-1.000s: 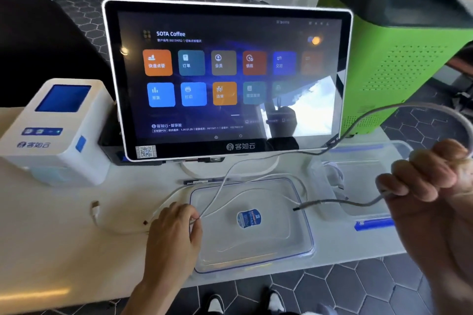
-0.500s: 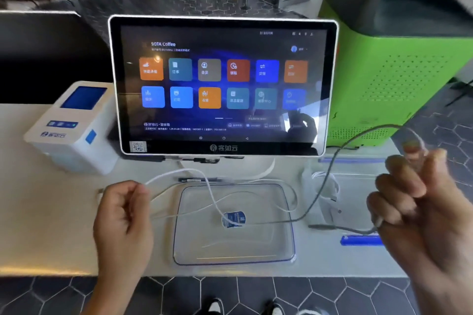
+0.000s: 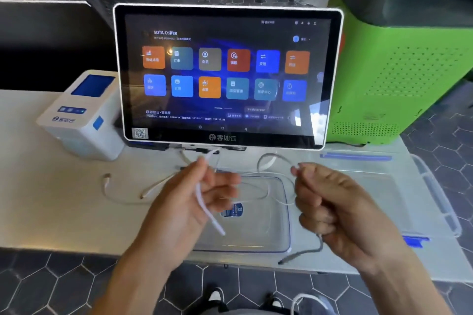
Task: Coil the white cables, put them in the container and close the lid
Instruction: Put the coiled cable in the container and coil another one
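Both hands lift one white cable (image 3: 204, 202) above the lid (image 3: 281, 243) on the tabletop (image 3: 51, 212), left grip (image 3: 194, 202) pinching one end and right grip (image 3: 330, 207) curled round the other (probably to form a loop), container (image 3: 435, 199) open alongside.

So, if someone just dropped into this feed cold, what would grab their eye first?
Probably the big lit touchscreen standing at the back centre of the table, with the bright green machine to its right. Next, the two raised hands in the foreground: the left hand holds a white cable, the right hand grips another strand, above the clear lid lying flat on the table.
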